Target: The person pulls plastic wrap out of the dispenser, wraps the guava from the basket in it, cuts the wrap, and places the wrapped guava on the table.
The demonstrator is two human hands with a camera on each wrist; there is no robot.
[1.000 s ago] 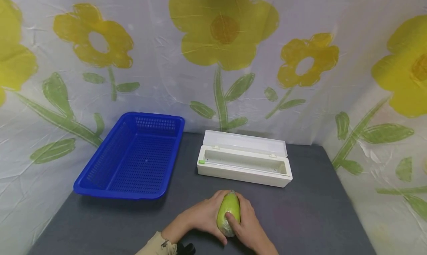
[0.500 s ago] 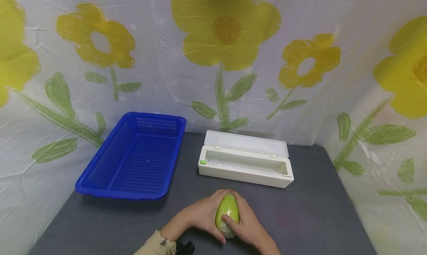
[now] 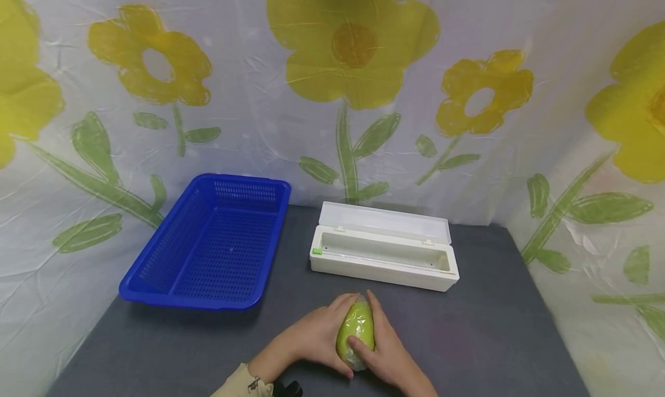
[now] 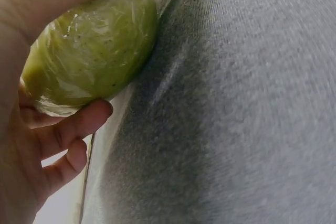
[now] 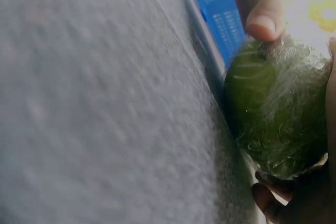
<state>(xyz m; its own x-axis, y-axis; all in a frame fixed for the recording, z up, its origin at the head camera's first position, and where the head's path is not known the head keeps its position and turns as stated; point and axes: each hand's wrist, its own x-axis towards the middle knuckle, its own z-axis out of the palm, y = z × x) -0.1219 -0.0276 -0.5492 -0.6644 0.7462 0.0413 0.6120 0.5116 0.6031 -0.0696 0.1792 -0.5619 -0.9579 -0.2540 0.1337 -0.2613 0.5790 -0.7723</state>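
Observation:
An oval green fruit (image 3: 356, 330), wrapped in clear cling film, stands near the front of the table in the head view. My left hand (image 3: 322, 332) holds its left side, thumb near and fingers at the far end. From the right, my right hand (image 3: 387, 348) grips it too, with the thumb across its near face. Wrinkled film on the fruit (image 4: 94, 45) shows in the left wrist view, where curled fingertips (image 4: 97, 116) touch its edge. In the right wrist view the film is bunched thickly over the fruit (image 5: 278, 108). Its exact kind is unclear.
Behind the hands lies a long white box (image 3: 384, 276) with its lid raised and a green slider (image 3: 317, 251) on a front rail. A blue perforated basket (image 3: 189, 303) stands at the left on the dark grey table (image 3: 493, 328). A flower-printed curtain (image 3: 249, 97) surrounds the table.
The right hand's fingers have straightened a little at the fruit's far end, and more of its wrapped top shows. Both hands keep hold of it in nearly the same place.

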